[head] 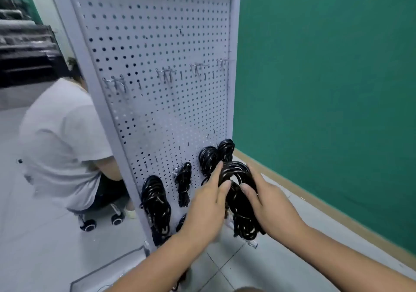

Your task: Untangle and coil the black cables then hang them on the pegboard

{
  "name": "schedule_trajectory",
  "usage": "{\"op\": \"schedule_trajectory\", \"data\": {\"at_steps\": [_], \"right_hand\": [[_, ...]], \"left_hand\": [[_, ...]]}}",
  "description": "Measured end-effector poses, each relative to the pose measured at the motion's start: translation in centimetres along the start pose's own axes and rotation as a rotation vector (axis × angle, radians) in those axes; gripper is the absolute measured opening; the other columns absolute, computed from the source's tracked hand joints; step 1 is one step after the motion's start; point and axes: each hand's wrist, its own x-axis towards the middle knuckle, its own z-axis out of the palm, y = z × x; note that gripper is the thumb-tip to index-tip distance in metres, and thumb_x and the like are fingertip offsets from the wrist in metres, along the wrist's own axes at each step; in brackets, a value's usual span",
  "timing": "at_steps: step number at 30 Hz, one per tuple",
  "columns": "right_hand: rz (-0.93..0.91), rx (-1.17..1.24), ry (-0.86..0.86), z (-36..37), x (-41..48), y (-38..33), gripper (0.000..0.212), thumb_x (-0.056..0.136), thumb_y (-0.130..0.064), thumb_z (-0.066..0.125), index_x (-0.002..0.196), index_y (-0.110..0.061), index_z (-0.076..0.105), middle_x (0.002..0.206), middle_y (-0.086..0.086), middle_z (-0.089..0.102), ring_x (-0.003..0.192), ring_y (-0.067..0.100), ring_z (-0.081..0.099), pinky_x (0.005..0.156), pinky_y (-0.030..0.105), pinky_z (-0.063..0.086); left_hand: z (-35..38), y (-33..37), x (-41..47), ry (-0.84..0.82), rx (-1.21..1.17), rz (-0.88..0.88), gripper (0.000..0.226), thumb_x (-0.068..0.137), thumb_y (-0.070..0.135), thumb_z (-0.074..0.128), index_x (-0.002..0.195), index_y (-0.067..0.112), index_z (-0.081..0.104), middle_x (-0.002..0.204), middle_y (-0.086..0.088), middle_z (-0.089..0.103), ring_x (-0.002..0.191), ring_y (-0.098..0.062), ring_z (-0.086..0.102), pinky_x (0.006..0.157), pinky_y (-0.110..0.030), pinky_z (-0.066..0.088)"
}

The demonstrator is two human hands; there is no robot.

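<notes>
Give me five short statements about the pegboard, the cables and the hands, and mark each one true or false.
1. The left hand and the right hand together hold one coiled black cable. True.
2. The silver metal hooks in the middle row of the grey perforated metal pegboard carry cables. False: they are bare.
3. Low on the pegboard hang other black cable coils. True.
4. The wall beside the pegboard is red. False: the painted wall is green.
5. A person in a white T-shirt sits to the left of the pegboard. True.
</notes>
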Motion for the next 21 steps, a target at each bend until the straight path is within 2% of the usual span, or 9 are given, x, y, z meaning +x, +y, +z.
{"op": "schedule_trajectory", "data": {"at_steps": [1,3,5,6,9,11,14,17,21], "right_hand": [[-0.039,0.004,0.019,-0.5,0.1,-1.5,0.059,0.110,-0.053,0.035,0.166,-0.041,0.022,0.121,-0.004,0.074,0.109,0.024,0.071,0.092,0.045,0.056],[-0.092,0.007,0.055,-1.3,0.3,-4.4,0.058,0.111,-0.049,0.038,0.166,-0.040,0.022,0.129,-0.001,0.073,0.115,0.024,0.069,0.097,0.047,0.055],[-0.110,-0.002,0.069,-1.9,0.8,-7.0,0.059,0.112,-0.049,0.039,0.168,-0.036,0.023,0.136,0.002,0.070,0.122,0.026,0.066,0.101,0.048,0.054],[-0.124,0.002,0.074,-2.2,1.1,-8.3,0.059,0.112,-0.049,0.039,0.168,-0.034,0.025,0.140,0.002,0.069,0.125,0.026,0.065,0.102,0.047,0.053],[-0.191,0.054,0.098,-2.6,2.3,-12.1,0.056,0.113,-0.047,0.041,0.166,-0.033,0.030,0.145,-0.001,0.067,0.129,0.022,0.064,0.106,0.043,0.051],[-0.236,0.096,0.121,-2.8,3.2,-14.7,0.055,0.114,-0.046,0.041,0.166,-0.031,0.031,0.149,-0.004,0.064,0.133,0.019,0.061,0.110,0.039,0.049],[-0.285,0.170,0.148,-2.9,4.5,-18.4,0.054,0.115,-0.043,0.041,0.167,-0.034,0.027,0.150,-0.007,0.062,0.130,0.018,0.063,0.110,0.040,0.049],[-0.305,0.259,0.172,-2.7,5.9,-21.3,0.048,0.116,-0.038,0.042,0.162,-0.037,0.028,0.130,-0.004,0.071,0.113,0.019,0.068,0.100,0.042,0.053],[-0.294,0.323,0.188,-2.3,8.7,-24.0,0.043,0.116,-0.033,0.042,0.158,-0.034,0.033,0.112,0.000,0.074,0.100,0.021,0.070,0.093,0.043,0.055]], "left_hand": [[-1.4,1.0,-0.1,0.015,0.015,0.020,0.055,0.114,0.041,0.043,0.167,0.042,0.029,0.110,-0.016,0.073,0.098,-0.028,0.067,0.081,-0.030,0.047],[-4.2,2.6,-0.4,0.048,0.062,0.056,0.055,0.114,0.043,0.040,0.168,0.039,0.029,0.132,-0.007,0.070,0.113,-0.020,0.066,0.102,-0.032,0.049],[-7.1,4.3,-0.9,0.087,0.106,0.094,0.056,0.114,0.044,0.038,0.168,0.032,0.030,0.151,-0.002,0.060,0.134,-0.019,0.058,0.118,-0.034,0.041],[-8.5,5.0,-1.0,0.117,0.126,0.116,0.057,0.114,0.044,0.038,0.168,0.030,0.031,0.155,0.001,0.055,0.138,-0.017,0.055,0.121,-0.031,0.037],[-12.4,6.7,-1.1,0.224,0.193,0.185,0.057,0.113,0.044,0.038,0.168,0.027,0.033,0.139,0.006,0.055,0.119,-0.009,0.058,0.103,-0.025,0.043],[-14.8,7.9,-1.1,0.295,0.237,0.209,0.055,0.113,0.042,0.041,0.165,0.026,0.039,0.130,0.008,0.055,0.111,0.001,0.050,0.093,-0.017,0.037],[-18.3,9.2,-0.6,0.429,0.306,0.277,0.052,0.111,0.043,0.045,0.159,0.023,0.050,0.121,0.009,0.060,0.107,-0.002,0.055,0.093,-0.026,0.044],[-21.1,10.2,0.6,0.539,0.301,0.357,0.041,0.109,0.035,0.060,0.146,0.020,0.063,0.118,0.006,0.068,0.097,-0.017,0.068,0.093,-0.035,0.053],[-23.9,11.2,2.4,0.640,0.303,0.440,0.023,0.103,0.031,0.072,0.124,0.023,0.070,0.109,0.008,0.071,0.085,-0.014,0.066,0.082,-0.028,0.053]]}}
